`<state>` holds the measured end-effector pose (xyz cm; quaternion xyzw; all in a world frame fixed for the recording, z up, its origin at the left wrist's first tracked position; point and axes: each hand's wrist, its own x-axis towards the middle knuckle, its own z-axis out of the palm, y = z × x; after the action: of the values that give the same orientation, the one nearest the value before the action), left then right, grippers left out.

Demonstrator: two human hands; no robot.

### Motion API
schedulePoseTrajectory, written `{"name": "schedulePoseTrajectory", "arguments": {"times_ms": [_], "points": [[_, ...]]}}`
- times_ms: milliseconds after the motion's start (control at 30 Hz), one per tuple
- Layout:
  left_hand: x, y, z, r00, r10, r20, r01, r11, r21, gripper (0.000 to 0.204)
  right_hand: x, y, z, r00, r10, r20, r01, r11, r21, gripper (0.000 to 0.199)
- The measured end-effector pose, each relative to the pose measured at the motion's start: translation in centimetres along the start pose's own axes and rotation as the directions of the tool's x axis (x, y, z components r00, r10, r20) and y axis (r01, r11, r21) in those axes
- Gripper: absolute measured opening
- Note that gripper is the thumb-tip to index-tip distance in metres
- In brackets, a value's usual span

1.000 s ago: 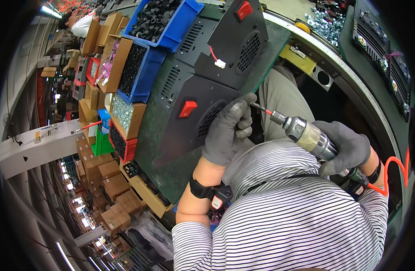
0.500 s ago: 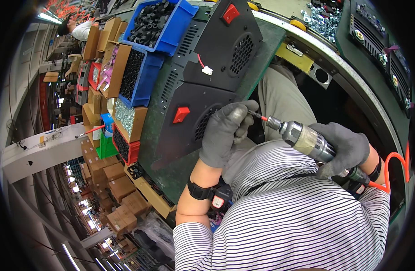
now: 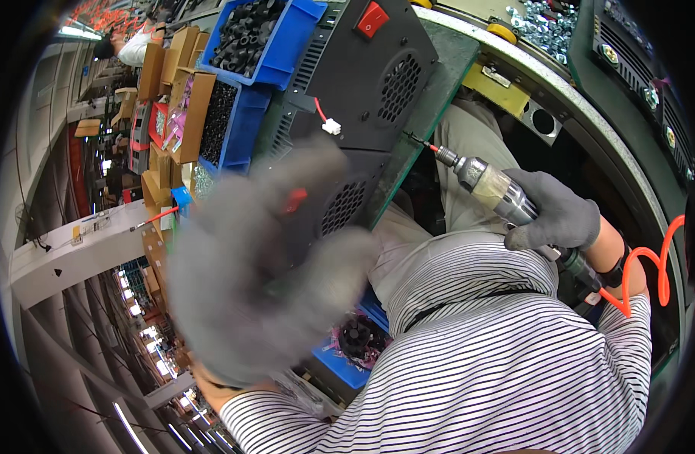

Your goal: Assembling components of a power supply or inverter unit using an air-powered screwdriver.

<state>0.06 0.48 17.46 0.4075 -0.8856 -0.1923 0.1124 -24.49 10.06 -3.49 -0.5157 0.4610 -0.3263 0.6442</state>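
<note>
Left hand [image 3: 238,276]: gloved in grey, large and blurred close to the lens, its thumb and fingers parted with a wide gap between them; nothing can be seen in its grasp
Striped shirt [image 3: 468,356]: the wearer's torso, between the two forearms
Right hand [image 3: 555,212]: also grey-gloved, wrapped around the rear part of the power driver [image 3: 491,185]
Power driver: slanting up and left out of the right hand, its thin bit at the edge of the green table [image 3: 455,64]; whether the tip touches anything cannot be told
Orange hose [image 3: 660,276]: coiled, running from the driver's back end beside the right wrist
Blue tray [image 3: 340,368]: below the left hand, a black fan [image 3: 355,331] in it
Lower black panel [image 3: 366,165]: on the table, beyond the left hand and partly hidden by it; its red switch [image 3: 294,200] shows through the gap of the fingers
Upper black panel [image 3: 351,72]: just past the lower one, clear of both hands, a white connector [image 3: 331,126] hanging on a red wire against it
Blue bins [image 3: 296,41]: left of the panels, filled with black parts
Cardboard boxes [image 3: 194,117]: farther left, beyond the bins
</note>
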Motion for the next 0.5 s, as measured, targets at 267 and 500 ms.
{"name": "schedulePoseTrajectory", "arguments": {"times_ms": [267, 500], "points": [[10.9, -4.7, 0.3, 0.851, -0.090, 0.518, 0.015, 0.989, 0.146, 0.049, 1.7, 0.0, 0.5, 0.998, 0.065, 0.002, -0.065, 0.995, 0.079, 0.057], [11.3, -7.4, 1.1, 0.768, -0.196, 0.610, 0.225, 0.974, 0.029, 0.038, 2.6, -0.6, 0.4, 0.997, 0.078, 0.023, -0.080, 0.989, 0.127, 0.054]]}}
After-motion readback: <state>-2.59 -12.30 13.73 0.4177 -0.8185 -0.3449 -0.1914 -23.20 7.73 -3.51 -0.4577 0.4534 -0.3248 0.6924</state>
